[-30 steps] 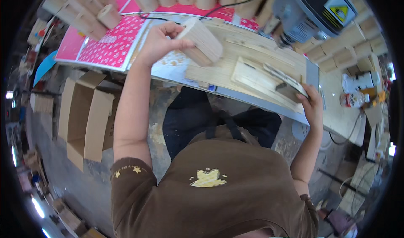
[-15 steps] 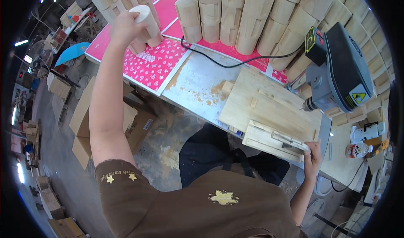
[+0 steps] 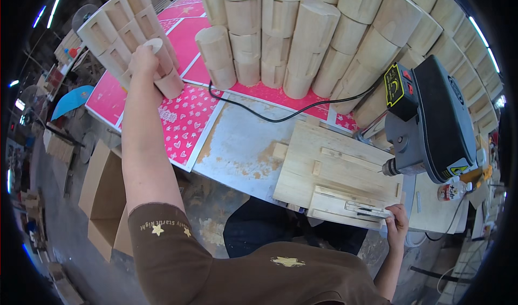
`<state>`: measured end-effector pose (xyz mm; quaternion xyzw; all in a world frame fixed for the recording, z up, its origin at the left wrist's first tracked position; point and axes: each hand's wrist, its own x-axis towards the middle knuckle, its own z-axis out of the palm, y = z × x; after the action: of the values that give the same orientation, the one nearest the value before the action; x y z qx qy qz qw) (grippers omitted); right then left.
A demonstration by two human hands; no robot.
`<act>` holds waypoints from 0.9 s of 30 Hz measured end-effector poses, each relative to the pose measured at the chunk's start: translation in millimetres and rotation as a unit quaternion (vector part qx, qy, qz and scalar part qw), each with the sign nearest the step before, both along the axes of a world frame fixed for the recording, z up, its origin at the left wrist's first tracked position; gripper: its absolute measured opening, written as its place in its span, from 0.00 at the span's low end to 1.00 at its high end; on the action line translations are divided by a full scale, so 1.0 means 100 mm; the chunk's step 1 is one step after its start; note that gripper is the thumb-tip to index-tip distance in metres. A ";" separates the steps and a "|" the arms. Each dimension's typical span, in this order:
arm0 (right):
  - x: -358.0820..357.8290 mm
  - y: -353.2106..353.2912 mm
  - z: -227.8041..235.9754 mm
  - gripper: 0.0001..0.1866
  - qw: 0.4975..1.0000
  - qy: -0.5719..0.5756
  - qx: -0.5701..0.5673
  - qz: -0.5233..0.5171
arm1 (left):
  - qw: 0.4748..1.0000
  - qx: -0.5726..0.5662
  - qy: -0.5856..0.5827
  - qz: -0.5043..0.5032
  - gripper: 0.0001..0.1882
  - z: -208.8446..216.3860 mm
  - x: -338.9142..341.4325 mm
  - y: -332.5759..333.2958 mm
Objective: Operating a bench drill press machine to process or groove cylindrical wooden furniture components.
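Observation:
At the far left of the table, my left hand (image 3: 144,62) is closed round the upper part of a pale wooden cylinder (image 3: 157,49). That piece stands upright on another wooden cylinder (image 3: 171,85), beside a stack of slotted wooden blocks (image 3: 116,29). My right hand (image 3: 397,222) pinches the outer end of a narrow pale bar (image 3: 369,209) that lies along the near edge of a flat wooden jig board (image 3: 345,167). Just above the board hangs the chuck (image 3: 391,168) of a dark drill press (image 3: 440,116).
Tall rows of wooden cylinders (image 3: 310,48) line the back of the table. A black cable (image 3: 275,120) curves across the pink patterned covering (image 3: 181,124). Sawdust lies on the bare tabletop (image 3: 237,148). A bottle (image 3: 453,190) stands at right; a cardboard box (image 3: 100,197) sits on the floor at left.
My view has shifted, so the bench appears lower. My left hand stays on the cylinder. The bar at my right hand looks flatter against the jig, with a narrower dark gap.

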<state>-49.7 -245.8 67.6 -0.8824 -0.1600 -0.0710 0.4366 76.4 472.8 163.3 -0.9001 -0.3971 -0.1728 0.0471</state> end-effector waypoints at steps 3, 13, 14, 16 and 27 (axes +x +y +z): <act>-0.01 0.01 0.01 0.18 1.000 0.000 -0.006 -0.005 | 0.999 -0.023 0.005 0.035 0.20 -0.01 0.06 -0.03; -0.01 0.03 -0.02 0.18 1.000 -0.020 0.011 -0.003 | 0.934 -0.131 -0.258 -0.212 0.52 -0.70 0.54 -1.01; -0.01 0.04 -0.01 0.18 1.000 -0.014 0.006 -0.016 | 0.904 -0.151 -0.324 -0.237 0.52 -0.84 0.63 -1.09; -0.01 0.04 0.01 0.18 1.000 -0.004 0.017 0.005 | 0.862 -0.172 -0.393 -0.271 0.51 -1.03 0.77 -1.19; 0.01 0.04 0.06 0.16 0.998 -0.017 -0.055 0.018 | 0.711 -0.394 -0.560 -0.161 0.32 -1.04 0.25 -1.34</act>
<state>-49.0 -242.0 73.7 -0.9008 -0.1869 -0.0691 0.3859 101.9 338.5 59.3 -0.6261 -0.2316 -0.4780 -0.5709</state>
